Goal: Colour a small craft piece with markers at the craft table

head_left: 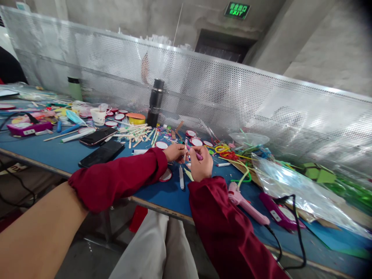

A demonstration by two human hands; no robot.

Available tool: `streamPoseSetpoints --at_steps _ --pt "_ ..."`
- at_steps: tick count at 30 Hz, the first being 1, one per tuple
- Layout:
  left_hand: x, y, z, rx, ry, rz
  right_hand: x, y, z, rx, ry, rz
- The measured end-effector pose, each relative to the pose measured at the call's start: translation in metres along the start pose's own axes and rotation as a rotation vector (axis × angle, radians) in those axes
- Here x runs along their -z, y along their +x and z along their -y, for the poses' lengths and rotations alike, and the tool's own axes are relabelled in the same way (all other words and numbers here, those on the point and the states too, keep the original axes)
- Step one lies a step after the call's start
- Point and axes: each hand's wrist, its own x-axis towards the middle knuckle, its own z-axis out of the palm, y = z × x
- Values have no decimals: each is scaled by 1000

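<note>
My right hand [202,164] is closed round a purple marker [198,155], its tip end pointing left toward my other hand. My left hand [174,152] pinches a small wooden craft stick [185,150], held upright and looking purple near its top. The two hands almost meet above the blue table, and whether the marker touches the stick is too small to tell. Below them lies a white marker [181,179]. A round white disc with a red rim [165,175] is partly covered by my left sleeve.
A pink glue gun [247,205] and a purple power strip [280,213] with cables lie right. Left are two phones [101,153], loose craft sticks [136,133], a black bottle [155,102] and a paper cup [99,116]. A perforated metal screen [186,85] borders the table's back.
</note>
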Motion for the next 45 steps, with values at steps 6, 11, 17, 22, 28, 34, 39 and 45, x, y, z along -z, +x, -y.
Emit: streamPoseSetpoints --at_steps 6,11,17,22,28,34,39,45 --pt "0 0 -1 7 5 4 0 2 0 17 -34 -50" --pt "0 0 -1 4 13 -4 0 1 0 3 -12 -12" --pt "0 1 -1 6 -2 8 1 1 0 25 -48 -55" --pt "0 1 -1 6 -9 0 1 2 -1 15 -50 -58" --pt "-1 -2 -5 13 8 -1 1 1 0 19 -48 -57" --pt "0 0 -2 -2 -19 1 0 0 0 12 -20 -34" --pt "0 0 -1 8 -5 -7 0 0 0 6 -1 -6" --pt "-1 1 -1 24 1 -13 0 2 -1 11 -42 -41"
